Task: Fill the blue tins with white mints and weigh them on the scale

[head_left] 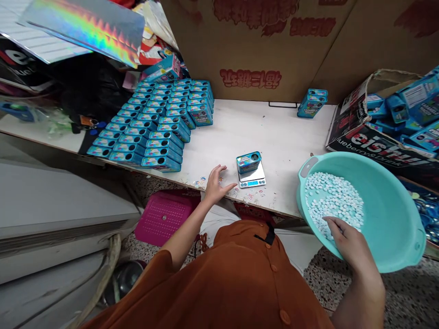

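Note:
A small blue tin [248, 163] with a dark round opening in its top stands on a silver digital scale [253, 183] with a lit display. My left hand [215, 185] is just left of the scale, fingers spread, holding nothing. At the right, my right hand [350, 242] reaches over the near rim of a turquoise basin [387, 219]. Its fingers are curled by the small white candies [338, 194] in the basin; what they hold, if anything, is hidden.
Rows of blue tins [147, 123] cover the table's left part. Two more tins [312, 103] stand at the back. An open carton [377, 141] of tins is behind the basin. A large cardboard box [254, 50] borders the table's back. A pink stool [164, 217] stands below.

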Tool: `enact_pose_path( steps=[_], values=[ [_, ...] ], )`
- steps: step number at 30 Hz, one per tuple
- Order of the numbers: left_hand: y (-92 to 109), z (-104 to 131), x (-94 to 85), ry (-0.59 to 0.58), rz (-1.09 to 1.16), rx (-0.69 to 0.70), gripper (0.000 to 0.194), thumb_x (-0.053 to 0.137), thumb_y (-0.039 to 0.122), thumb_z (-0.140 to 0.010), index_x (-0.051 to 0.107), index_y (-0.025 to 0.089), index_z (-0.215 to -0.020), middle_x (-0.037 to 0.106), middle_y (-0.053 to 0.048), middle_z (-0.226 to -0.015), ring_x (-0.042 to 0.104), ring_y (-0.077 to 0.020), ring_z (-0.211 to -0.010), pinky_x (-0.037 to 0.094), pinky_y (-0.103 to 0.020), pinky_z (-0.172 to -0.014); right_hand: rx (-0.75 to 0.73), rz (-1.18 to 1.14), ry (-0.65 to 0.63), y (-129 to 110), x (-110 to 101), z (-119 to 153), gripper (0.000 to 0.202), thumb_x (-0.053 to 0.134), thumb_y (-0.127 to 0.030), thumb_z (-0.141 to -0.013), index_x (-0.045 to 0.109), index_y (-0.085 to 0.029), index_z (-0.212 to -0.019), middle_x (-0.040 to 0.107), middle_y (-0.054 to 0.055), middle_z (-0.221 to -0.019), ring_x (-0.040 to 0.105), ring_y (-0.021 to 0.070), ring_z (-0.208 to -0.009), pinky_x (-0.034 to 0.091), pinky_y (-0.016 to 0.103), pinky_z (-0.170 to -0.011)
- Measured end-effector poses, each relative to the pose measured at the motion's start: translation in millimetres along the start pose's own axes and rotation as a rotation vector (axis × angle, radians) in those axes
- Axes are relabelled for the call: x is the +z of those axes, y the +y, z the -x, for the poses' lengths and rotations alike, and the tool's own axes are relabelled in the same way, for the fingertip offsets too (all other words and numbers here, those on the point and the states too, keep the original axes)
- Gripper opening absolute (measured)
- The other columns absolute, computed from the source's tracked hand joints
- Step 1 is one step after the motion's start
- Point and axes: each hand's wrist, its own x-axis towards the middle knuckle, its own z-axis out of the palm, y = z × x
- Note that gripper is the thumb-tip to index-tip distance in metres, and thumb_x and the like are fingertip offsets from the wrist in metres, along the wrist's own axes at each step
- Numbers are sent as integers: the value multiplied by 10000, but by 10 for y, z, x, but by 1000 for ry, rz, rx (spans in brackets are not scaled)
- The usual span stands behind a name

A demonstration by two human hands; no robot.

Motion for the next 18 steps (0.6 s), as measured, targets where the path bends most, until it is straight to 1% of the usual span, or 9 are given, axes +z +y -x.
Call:
enact_pose_path(
  steps=[4,8,10,12,14,16,18],
  values=[
    [100,-85,15,26,58,-30,679,761,441,-721,440,217,-1275,568,-104,-1271,446,-277,-1317,374,-466,-1102,8,-18,0,-18,-8,6,488,374,-537,-815,717,-254,-1018,690,63,-1169,629,322,-1015,466,360,-760],
    [300,-261,52,45,100,9,695,763,446,-717,438,210,-1285,532,-117,-1317,424,-272,-1333,351,-457,-1122,-30,-100,57,-4,-1,-6,446,425,-538,-811,708,-257,-1010,696,66,-1141,627,307,-1008,462,340,-747],
    [396,-329,61,46,110,27,698,761,438,-722,433,212,-1295,513,-120,-1340,410,-273,-1344,341,-457,-1130,-40,-184,83,13,4,-44,429,472,-560,-801,698,-245,-985,711,72,-1047,638,277,-919,461,319,-703],
    [452,-352,54,47,121,34,692,758,429,-727,432,215,-1300,511,-119,-1344,405,-273,-1348,337,-458,-1133,-34,-321,91,34,-2,-106,437,525,-585,-784,685,-216,-956,708,75,-915,636,243,-815,463,302,-665],
    [455,-326,31,56,131,31,679,757,424,-731,438,218,-1295,515,-117,-1339,409,-273,-1346,337,-459,-1132,-15,-480,82,53,-24,-176,467,579,-593,-760,683,-191,-973,696,78,-858,634,228,-791,475,289,-650],
    [412,-262,-3,65,138,22,666,752,426,-736,444,221,-1290,518,-115,-1334,408,-273,-1348,339,-458,-1130,3,-582,46,60,-66,-237,500,627,-575,-739,690,-190,-1052,703,88,-913,639,230,-846,494,280,-661],
    [342,-183,-39,76,142,1,649,744,425,-744,447,225,-1286,521,-114,-1331,405,-275,-1351,344,-461,-1125,7,-599,1,44,-121,-280,520,655,-553,-727,695,-206,-1113,711,94,-980,636,229,-868,505,281,-669]
  ],
)
